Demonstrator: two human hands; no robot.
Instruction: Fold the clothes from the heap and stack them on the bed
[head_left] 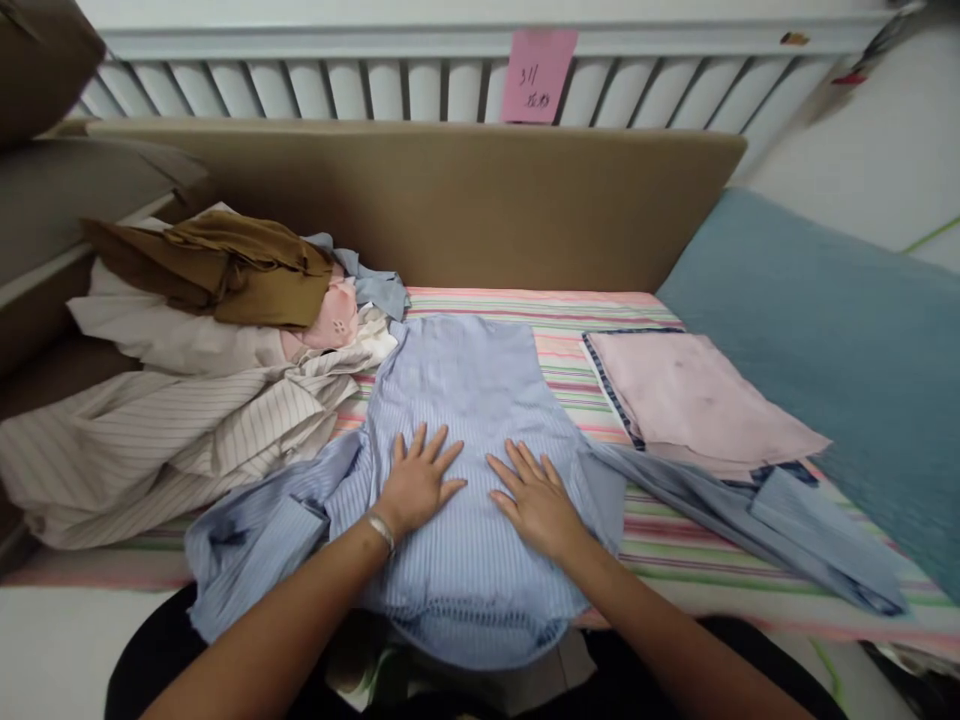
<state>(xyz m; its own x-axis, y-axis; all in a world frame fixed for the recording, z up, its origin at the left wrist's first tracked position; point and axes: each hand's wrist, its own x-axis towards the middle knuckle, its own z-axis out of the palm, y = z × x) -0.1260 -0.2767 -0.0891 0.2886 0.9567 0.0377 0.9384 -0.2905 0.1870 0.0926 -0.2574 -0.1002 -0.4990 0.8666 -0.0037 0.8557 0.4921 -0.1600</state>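
A light blue striped shirt (465,380) lies spread on the striped sheet, its gathered neckline toward me and hanging over the front edge. My left hand (420,480) rests flat on its middle, fingers spread, with a silver bracelet at the wrist. Beside it my right hand (536,500) also presses flat on the fabric, fingers apart. One sleeve (270,540) is bunched on the left. The other sleeve (757,520) stretches out to the right and passes just below a folded stack.
On the left is a heap of loose clothes, with a brown garment (247,265) above a striped cream one (187,440). Folded pink cloth (690,390) tops the stack at right. A tan padded board (465,205) stands behind; a blue-green cushion (825,330) leans at right.
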